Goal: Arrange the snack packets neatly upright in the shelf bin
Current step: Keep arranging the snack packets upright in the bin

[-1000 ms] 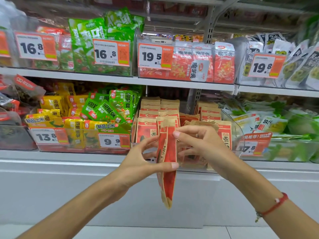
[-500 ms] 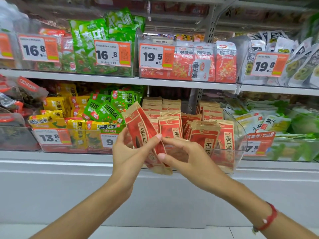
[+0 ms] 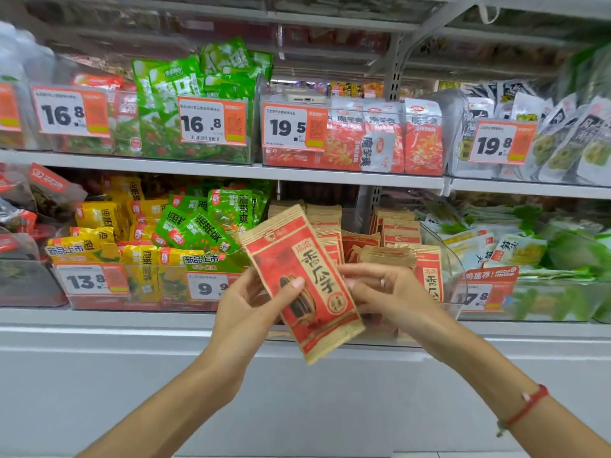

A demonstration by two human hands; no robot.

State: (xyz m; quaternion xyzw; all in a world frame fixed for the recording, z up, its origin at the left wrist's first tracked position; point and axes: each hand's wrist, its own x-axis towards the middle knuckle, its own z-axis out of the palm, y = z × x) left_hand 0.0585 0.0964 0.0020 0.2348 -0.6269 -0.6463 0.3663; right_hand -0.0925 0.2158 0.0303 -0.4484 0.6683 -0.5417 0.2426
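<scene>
Shop shelving point(image 3: 231, 171) is filling the whole view, white-fronted below and crowded with snack bags above. Nearest the camera, two bare forearms are reaching up from the bottom corners, the right one wearing a red cord bracelet point(image 3: 525, 406) at the wrist. The left hand point(image 3: 251, 309) is grasping a red and tan packet point(image 3: 305, 285), its thumb pressing on the printed front and its fingers curling behind. That packet is tilting, its top leaning toward the left, and it is hanging in the air just in front of the clear shelf bin point(image 3: 458, 276). The right hand point(image 3: 390, 292) is touching the packet's right edge with bent fingers, a ring showing on one of them; whether it is actually pinching the packet I cannot tell, since the fingertips are lying hidden behind it. Just behind the hands, more matching packets point(image 3: 400, 233) are standing in rows inside the bin, some upright and a few near the front slumping. Left of it, yellow bags point(image 3: 99, 216) and green bags point(image 3: 198, 223) are sitting behind price tags. Farther up, the next shelf is carrying tall green bags point(image 3: 172, 87), red-and-white bags point(image 3: 380, 140) and large price cards reading 16.8, 19.5 and 19.8.
</scene>
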